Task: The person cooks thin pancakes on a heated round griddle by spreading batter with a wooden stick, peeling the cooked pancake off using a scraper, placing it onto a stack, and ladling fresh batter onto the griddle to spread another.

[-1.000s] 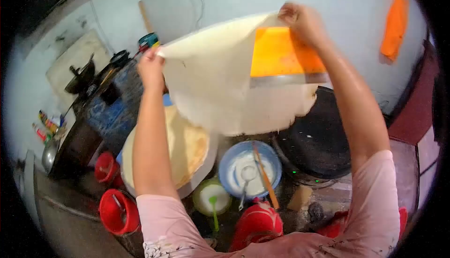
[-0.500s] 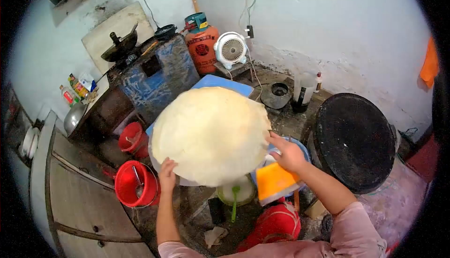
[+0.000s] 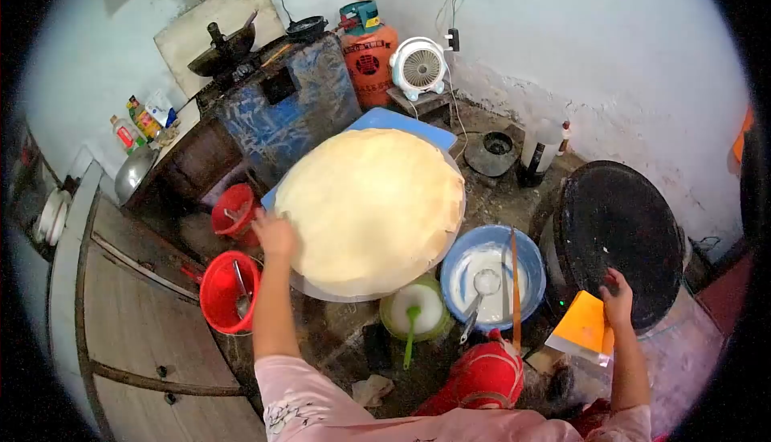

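A large round stack of thin pale pancakes [image 3: 369, 209] lies on a round, translucent sheet over a blue board [image 3: 405, 126]. My left hand [image 3: 275, 235] is at the stack's left edge, fingers apart; whether they touch the pancakes is hard to tell. Over at the right, my right hand [image 3: 617, 304] holds an orange, flat-sided block with a pale lower edge [image 3: 581, 323], possibly a scraper. That hand is in front of the rim of a round black griddle [image 3: 614, 237]. Its fingertips point upward, and the grip is partly hidden.
A blue basin [image 3: 540, 281] of white batter holds a ladle [image 3: 485, 283]; a wooden stick lies across it. Beside it stands a green bowl [image 3: 440, 331] with a green spoon. Red buckets [image 3: 210, 301] stand left. Behind are a gas cylinder [image 3: 371, 64] and a fan [image 3: 421, 68].
My right hand has left the pancake's right edge and swung right to the griddle, carrying the orange block. My left hand has moved up along the left edge. The basin is now uncovered.
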`<state>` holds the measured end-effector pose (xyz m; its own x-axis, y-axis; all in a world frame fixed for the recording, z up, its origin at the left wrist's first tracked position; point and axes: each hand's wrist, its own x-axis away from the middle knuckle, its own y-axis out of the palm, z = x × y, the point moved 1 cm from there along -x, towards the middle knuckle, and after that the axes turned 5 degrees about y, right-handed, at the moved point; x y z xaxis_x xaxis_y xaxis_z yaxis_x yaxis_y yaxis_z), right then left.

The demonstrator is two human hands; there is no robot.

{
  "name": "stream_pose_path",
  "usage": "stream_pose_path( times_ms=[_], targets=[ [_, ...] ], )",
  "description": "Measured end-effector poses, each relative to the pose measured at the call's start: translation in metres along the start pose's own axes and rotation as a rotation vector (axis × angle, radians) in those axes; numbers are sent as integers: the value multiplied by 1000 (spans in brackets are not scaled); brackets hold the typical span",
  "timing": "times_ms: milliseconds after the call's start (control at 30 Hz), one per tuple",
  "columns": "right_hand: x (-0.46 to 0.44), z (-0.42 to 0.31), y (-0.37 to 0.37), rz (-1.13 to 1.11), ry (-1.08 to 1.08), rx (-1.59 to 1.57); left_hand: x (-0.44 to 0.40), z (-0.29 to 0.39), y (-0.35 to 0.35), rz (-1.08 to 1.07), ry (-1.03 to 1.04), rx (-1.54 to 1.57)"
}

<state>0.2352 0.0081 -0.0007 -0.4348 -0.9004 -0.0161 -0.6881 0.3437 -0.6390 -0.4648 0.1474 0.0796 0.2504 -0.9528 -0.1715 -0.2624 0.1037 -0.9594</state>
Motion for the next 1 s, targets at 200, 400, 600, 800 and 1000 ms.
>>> stream_pose_path(
  times_ms=[200, 400, 600, 800, 1000],
  targets=[
    [24, 61, 9, 17, 116, -173, 38, 107, 35, -397, 170, 288],
    [39, 56, 12, 23, 168, -222, 8, 83, 41, -358, 206, 116],
    [48, 66, 12, 54, 261, -324, -2, 75, 45, -391, 119, 161],
    [47, 87, 10, 79, 303, -329, 22, 96, 32, -209, 153, 109],
    [50, 95, 15, -69, 780, -351, 49, 104, 55, -313, 117, 319]
  ],
)
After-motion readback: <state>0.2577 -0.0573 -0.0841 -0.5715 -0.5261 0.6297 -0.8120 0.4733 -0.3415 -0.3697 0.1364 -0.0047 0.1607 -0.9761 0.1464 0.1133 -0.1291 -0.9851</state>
